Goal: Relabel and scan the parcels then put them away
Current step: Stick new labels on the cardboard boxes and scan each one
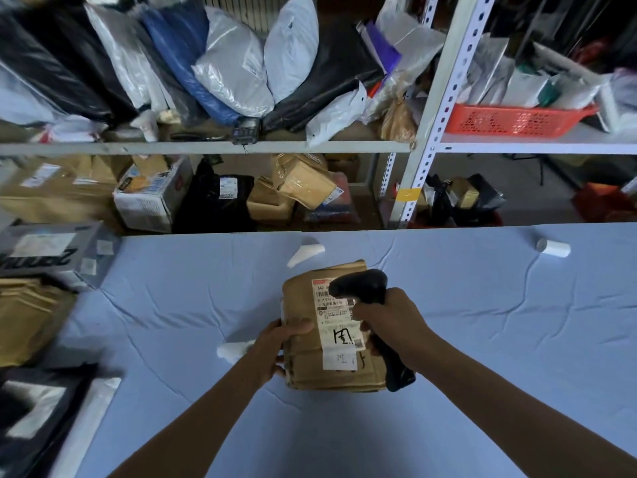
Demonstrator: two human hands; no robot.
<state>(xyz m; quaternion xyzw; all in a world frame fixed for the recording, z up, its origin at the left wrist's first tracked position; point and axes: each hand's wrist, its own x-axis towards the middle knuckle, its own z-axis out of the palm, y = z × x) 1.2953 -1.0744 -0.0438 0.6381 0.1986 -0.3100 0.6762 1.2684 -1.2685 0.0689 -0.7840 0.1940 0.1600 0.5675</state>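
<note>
In the head view, the person is standing at a blue-covered counter and holding a brown parcel over its middle; whether the parcel is resting on the cloth or being lifted just off it cannot be told. The left hand is gripping the parcel's left edge, thumb lying across the top face and fingers curling underneath. The right hand is wrapping all its fingers round the handle of a black scanner, whose head is hanging over the upper part of the shipping label. A smaller white slip is sitting at the label's near end, so the relabelling of this parcel is probably done and the scan is the step in hand. Putting it away is not yet done.

More work seems to be waiting: a grey box and padded brown envelopes are lying at the counter's left end. A white label roll is lying far right, and a strip of white paper is lying beyond the parcel. Behind, the shelf is already holding many bagged parcels, and a red basket is holding more.
</note>
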